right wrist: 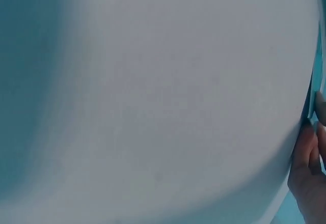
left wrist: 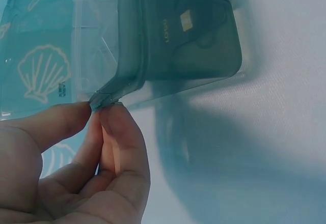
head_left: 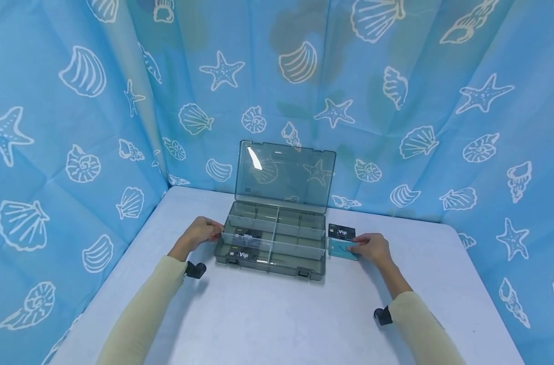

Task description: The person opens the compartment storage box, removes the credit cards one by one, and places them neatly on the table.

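An open smoky-grey compartment box (head_left: 317, 269) lies on the table, its clear lid (head_left: 286, 177) raised at the back. My left hand (head_left: 201, 231) pinches the rim at the box's left side; the left wrist view shows thumb and fingertips meeting on that edge. Two black "Vip" cards, one (head_left: 248, 236) behind the other (head_left: 243, 253), sit in separate left compartments. Just right of the box, my right hand (head_left: 373, 248) pinches a teal card (head_left: 340, 249) by its right edge. Another black "Vip" card (head_left: 341, 231) shows directly behind it. Only part of this grip appears in the right wrist view.
Clear dividers (head_left: 299, 250) split the box into several compartments. A white cloth covers the table (head_left: 267, 319). Blue shell-patterned curtains (head_left: 263, 66) hang behind and at both sides, close to the table's back edge.
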`<act>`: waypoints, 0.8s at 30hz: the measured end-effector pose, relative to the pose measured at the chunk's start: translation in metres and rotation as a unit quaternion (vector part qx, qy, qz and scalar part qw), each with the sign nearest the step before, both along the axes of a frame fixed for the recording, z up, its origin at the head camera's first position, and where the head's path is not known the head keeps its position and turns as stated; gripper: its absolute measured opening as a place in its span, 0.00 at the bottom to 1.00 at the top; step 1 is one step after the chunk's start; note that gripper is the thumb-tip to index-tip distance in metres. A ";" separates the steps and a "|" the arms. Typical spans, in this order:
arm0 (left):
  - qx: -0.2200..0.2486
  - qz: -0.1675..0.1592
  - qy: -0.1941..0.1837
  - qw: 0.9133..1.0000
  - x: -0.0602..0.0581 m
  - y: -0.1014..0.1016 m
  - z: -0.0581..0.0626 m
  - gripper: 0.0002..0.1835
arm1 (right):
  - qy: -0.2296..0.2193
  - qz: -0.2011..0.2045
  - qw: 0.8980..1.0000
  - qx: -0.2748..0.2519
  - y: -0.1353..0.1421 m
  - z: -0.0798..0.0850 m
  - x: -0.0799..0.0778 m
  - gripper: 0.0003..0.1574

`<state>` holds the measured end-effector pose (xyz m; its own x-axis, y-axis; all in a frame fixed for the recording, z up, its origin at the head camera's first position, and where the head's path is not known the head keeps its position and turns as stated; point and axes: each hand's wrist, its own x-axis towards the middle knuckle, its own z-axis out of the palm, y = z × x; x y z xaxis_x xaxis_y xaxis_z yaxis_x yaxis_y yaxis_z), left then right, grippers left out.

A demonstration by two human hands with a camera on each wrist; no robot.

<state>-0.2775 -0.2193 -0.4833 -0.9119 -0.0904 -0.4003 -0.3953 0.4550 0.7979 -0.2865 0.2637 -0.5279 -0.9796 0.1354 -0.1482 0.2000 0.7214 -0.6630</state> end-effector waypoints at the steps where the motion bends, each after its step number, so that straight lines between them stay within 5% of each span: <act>1: 0.001 0.002 -0.001 1.000 0.000 0.000 0.000 0.16 | -0.001 0.002 1.000 -0.001 0.000 0.000 0.000 0.24; 24: 0.003 0.006 0.006 1.000 0.001 0.001 0.000 0.16 | 0.029 -0.036 0.999 0.026 -0.012 0.000 0.003 0.16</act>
